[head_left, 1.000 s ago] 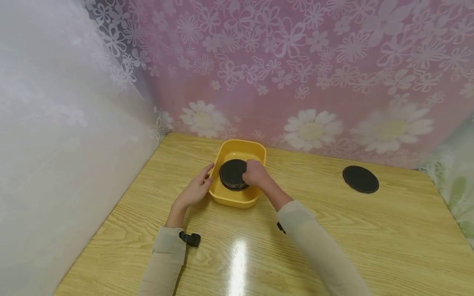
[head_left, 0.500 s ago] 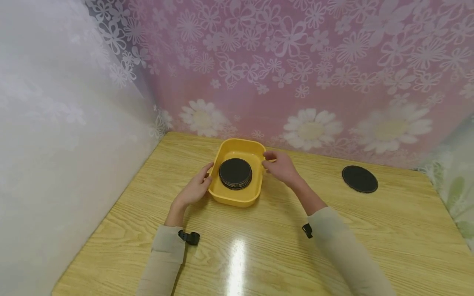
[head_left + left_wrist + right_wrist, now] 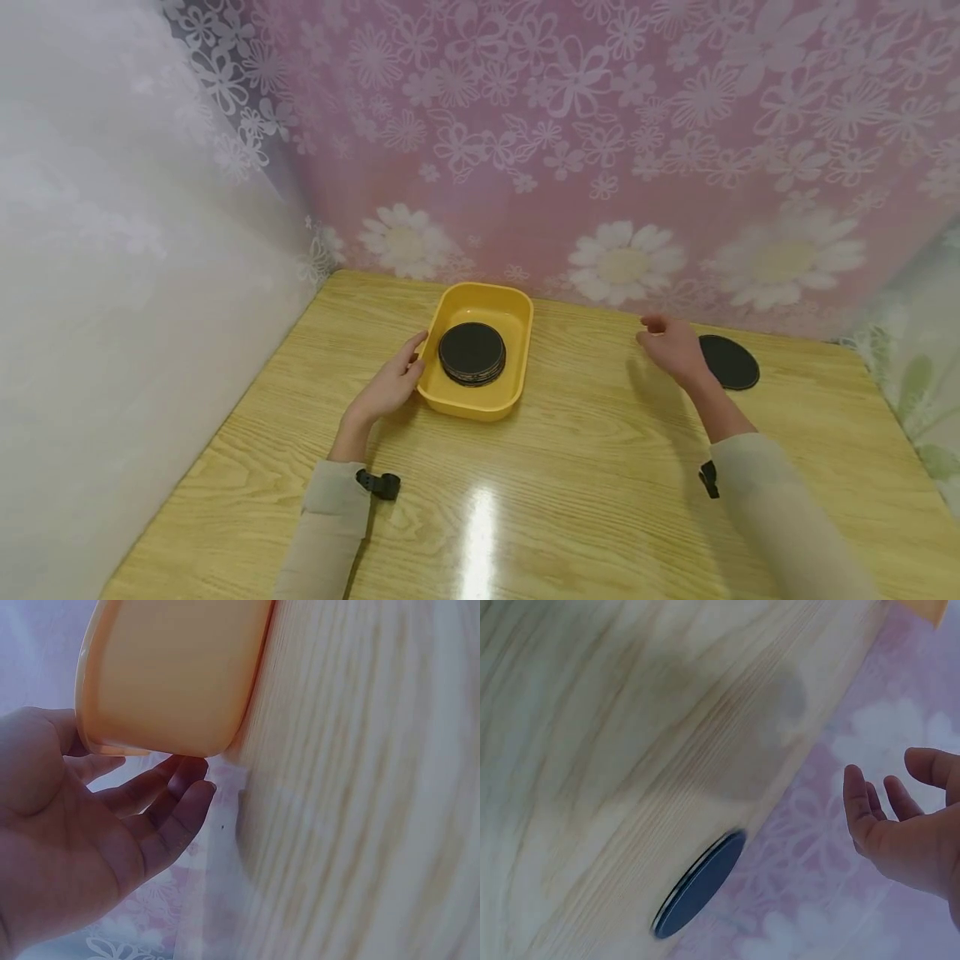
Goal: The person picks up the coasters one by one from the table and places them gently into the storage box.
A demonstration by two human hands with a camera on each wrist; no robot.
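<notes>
A yellow rectangular tub point(image 3: 472, 408) with rounded corners sits on the table. Inside it lies a stack of round black coasters point(image 3: 472, 348) with pale edges. Against the tub's left outer wall my left hand point(image 3: 386, 385) rests its loosely bent fingers; the left wrist view shows its fingertips point(image 3: 196, 766) right at the tub wall. My right hand point(image 3: 673, 348) is raised above the table at the right, fingers loosely bent, nothing held. It partly overlaps a single round black mat point(image 3: 731, 362) lying flat. In the right wrist view this mat point(image 3: 699, 886) is below the hand.
The wood-grain table point(image 3: 585, 500) meets a pink flowered backdrop point(image 3: 525, 200) close behind the tub. A pale curtain-like wall point(image 3: 150, 292) borders the left, and another patterned one point(image 3: 926, 375) the right.
My right hand has let go of the coaster stack, left the tub and moved right across the table toward the single mat. The left hand and tub stay in place.
</notes>
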